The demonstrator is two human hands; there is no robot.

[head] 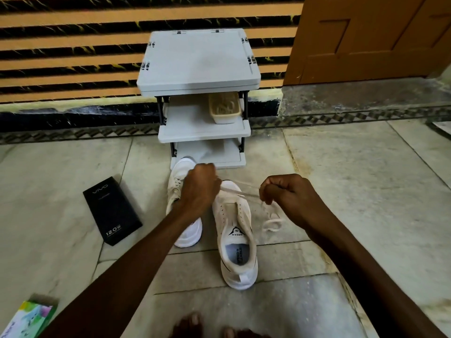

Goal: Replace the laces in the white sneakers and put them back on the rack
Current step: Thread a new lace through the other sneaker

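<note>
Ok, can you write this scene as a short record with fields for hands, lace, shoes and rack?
left hand: grips the lace
right hand: grips the same lace, stretched between both hands
lace: white, rest looped on the floor
nearer sneaker: on floor, upper eyelets empty
farther sneaker: on floor, laces visible
rack: grey, three shelves, basket on the middle one

A single wide-angle view from your head looks forward and down: floor point(341, 167) close below, toes point(192, 323) at the bottom edge, rack point(200, 62) against the wall point(73, 57) ahead.
</note>
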